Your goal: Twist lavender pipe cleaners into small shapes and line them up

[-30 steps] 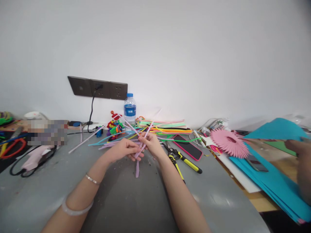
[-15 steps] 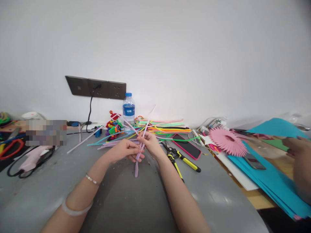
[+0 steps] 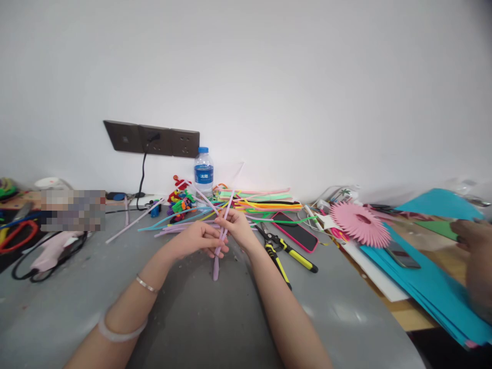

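Observation:
Between my two hands is a bundle of light purple pipe cleaners, its thick folded end pointing down toward me and its loose ends fanning out upward. My left hand has its fingers closed round the lower part of the bundle. Just above, my right hand pinches the strands where they cross, thumb on top. Behind my hands, more purple pipe cleaners and a pile of coloured ones lie on the grey table.
Yellow-and-black pliers and a pink-cased phone lie to the right. A water bottle stands against the wall. A pink glue gun and orange-handled scissors are left. Another person's hand is over blue sheets.
The upright purple strands above my right hand have shifted slightly in angle. My hands stay in nearly the same place. The other person's hand has moved slightly.

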Action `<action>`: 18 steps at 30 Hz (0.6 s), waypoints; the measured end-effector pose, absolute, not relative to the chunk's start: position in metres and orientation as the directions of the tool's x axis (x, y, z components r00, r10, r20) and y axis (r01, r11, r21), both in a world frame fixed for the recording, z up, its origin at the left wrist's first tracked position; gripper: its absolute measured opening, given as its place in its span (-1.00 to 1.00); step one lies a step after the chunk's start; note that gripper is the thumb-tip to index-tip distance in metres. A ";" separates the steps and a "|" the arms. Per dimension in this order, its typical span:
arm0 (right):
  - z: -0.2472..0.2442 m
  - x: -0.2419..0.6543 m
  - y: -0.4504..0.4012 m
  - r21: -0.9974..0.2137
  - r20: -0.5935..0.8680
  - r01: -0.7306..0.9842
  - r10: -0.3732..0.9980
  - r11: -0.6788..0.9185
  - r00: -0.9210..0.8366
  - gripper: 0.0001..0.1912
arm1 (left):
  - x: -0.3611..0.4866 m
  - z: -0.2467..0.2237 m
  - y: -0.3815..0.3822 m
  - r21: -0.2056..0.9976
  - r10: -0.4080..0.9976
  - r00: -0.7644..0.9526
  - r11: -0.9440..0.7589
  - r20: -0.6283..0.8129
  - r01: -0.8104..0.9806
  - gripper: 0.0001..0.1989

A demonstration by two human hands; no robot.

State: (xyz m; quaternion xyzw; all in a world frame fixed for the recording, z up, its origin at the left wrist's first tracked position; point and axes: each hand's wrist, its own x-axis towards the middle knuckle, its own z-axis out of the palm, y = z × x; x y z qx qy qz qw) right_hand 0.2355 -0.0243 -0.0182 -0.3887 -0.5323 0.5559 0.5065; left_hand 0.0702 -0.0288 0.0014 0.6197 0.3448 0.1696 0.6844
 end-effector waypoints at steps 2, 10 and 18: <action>-0.018 0.235 -0.025 -0.987 0.110 -0.137 0.977 0.086 -0.181 -0.62 | 0.070 0.002 -0.029 0.964 0.660 0.703 0.165 -0.264 0.208 -0.62; -0.018 0.241 -0.025 -0.963 0.102 -0.268 0.960 0.030 -0.261 -0.67 | 0.064 0.004 -0.027 0.963 0.666 0.700 0.122 -0.258 0.239 -0.65; -0.008 0.248 -0.027 -0.875 0.007 -0.459 0.945 -0.152 -0.327 -0.46 | 0.057 0.007 -0.026 0.967 0.665 0.711 0.072 -0.229 0.244 -0.66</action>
